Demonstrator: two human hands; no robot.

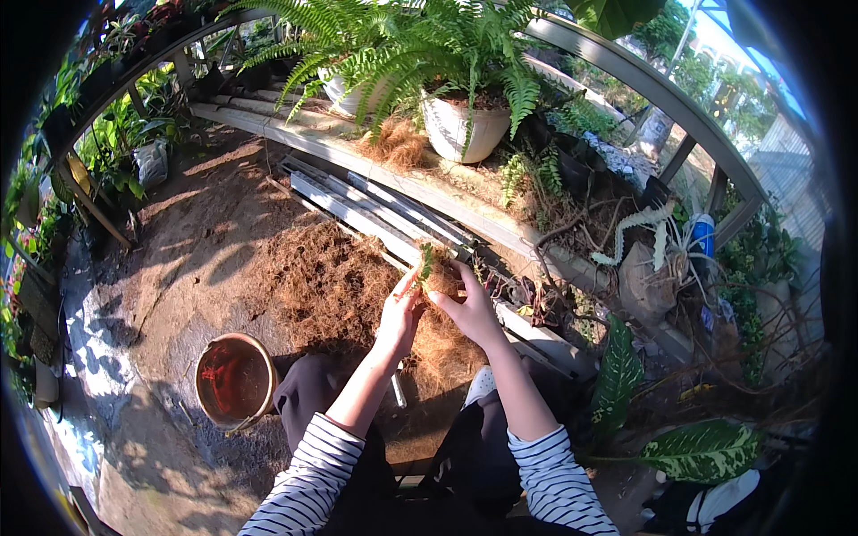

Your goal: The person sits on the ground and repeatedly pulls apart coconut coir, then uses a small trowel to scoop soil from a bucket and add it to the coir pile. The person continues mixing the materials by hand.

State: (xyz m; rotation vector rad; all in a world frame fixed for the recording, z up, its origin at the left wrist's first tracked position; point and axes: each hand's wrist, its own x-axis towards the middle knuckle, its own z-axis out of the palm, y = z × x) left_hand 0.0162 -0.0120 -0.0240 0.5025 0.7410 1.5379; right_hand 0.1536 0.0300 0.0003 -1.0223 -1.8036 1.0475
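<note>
My left hand (400,320) holds a small green plant cutting (425,260) upright between thumb and fingers. Its lower end is hidden by the hand and fibre. Around a wad of brown coconut fibre (441,271), just right of the cutting, curl the fingers of my right hand (470,309). Both hands meet above the ground before my knees. Below and to the left spreads a heap of dark brown coir (328,281). Looser, lighter fibre (442,348) lies under my right hand.
A round pot (236,382) with reddish contents stands beside my left knee. Metal bars (362,211) lie along a bench (496,221) bearing a white pot (466,127) of fern and a fibre clump (395,144). Variegated leaves (700,450) reach in at right.
</note>
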